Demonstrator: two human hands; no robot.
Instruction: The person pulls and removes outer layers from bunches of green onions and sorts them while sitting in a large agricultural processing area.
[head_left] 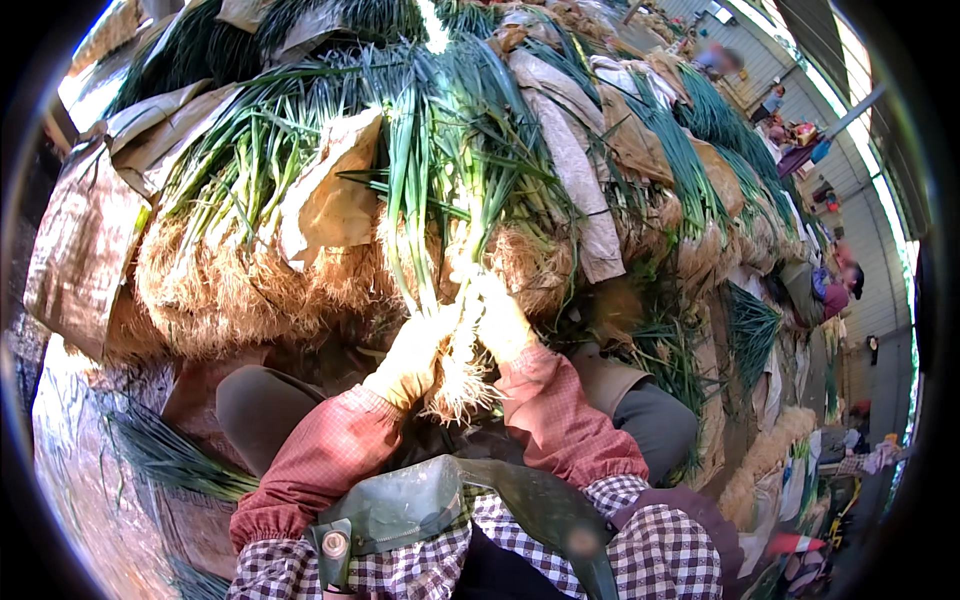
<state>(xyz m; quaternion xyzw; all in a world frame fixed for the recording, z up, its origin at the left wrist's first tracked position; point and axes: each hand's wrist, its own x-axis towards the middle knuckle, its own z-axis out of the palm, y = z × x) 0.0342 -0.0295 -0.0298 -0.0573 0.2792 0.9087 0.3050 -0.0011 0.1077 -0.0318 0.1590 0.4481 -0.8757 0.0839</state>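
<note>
Both my hands are in pale gloves and come together in front of my lap. My left hand (415, 355) is closed round the lower stalks of some green onions (408, 210). My right hand (503, 320) is closed on green onion stalks just beside it. Between the hands a tuft of pale stringy roots (462, 388) hangs down. The long green leaves point away from me and overlap the heap behind, so I cannot tell which all belong to the held ones. My fingertips are washed out by bright light.
A large heap of green onions (225, 165) faces me, its roots (215, 285) outward, with brown sheets (335, 185) among it. Loose green onions (180, 450) lie at my left, more (755, 330) at right. Several people sit farther off at right, near a red-and-white cone (797, 543).
</note>
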